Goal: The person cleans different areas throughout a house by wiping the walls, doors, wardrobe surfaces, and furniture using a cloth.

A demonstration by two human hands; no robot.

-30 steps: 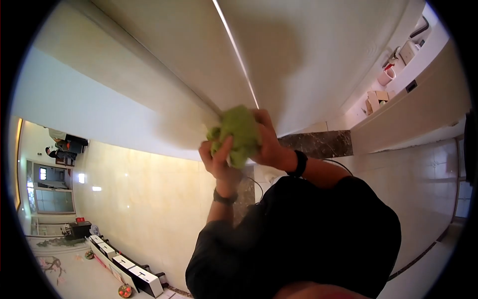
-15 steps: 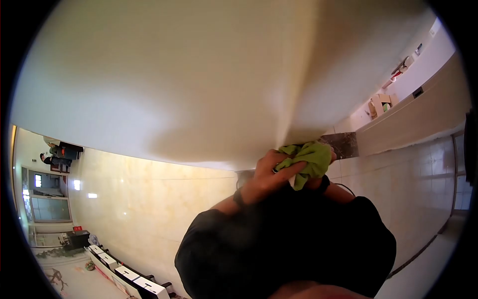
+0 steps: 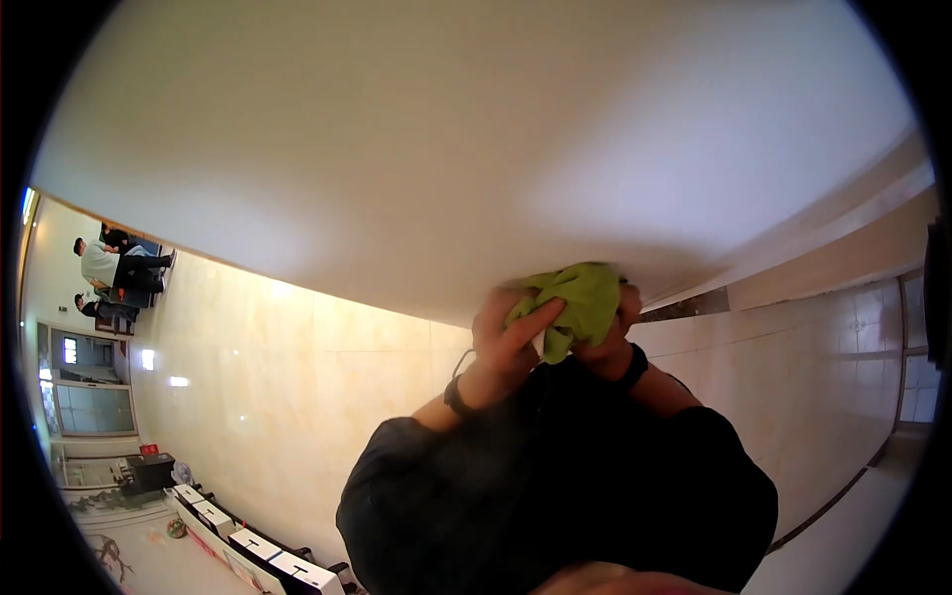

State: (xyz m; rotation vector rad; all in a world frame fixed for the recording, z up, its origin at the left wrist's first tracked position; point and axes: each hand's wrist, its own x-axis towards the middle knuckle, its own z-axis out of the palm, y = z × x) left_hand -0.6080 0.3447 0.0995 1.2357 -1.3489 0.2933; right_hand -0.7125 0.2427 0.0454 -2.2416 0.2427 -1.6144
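A crumpled green cloth (image 3: 585, 307) is bunched between my two hands, close to a large pale smooth surface (image 3: 416, 149) that fills the top of the view. My left hand (image 3: 508, 332) grips the cloth from its left side, thumb lying across the front. On the right side my right hand (image 3: 620, 322) is closed on the cloth, its fingers partly hidden behind it. Dark bands circle both wrists. Whether the cloth touches the pale surface cannot be made out.
Glossy beige tiles (image 3: 297, 377) cover the floor. Several people (image 3: 109, 268) are at the far left. White boxes (image 3: 253, 545) stand in a row at lower left. A dark stone strip (image 3: 689, 305) lies to the right of the hands.
The pale surface has swung across more of the view, hiding the shelf items at upper right. Both hands moved right with the cloth, then slightly back left. More people show at left.
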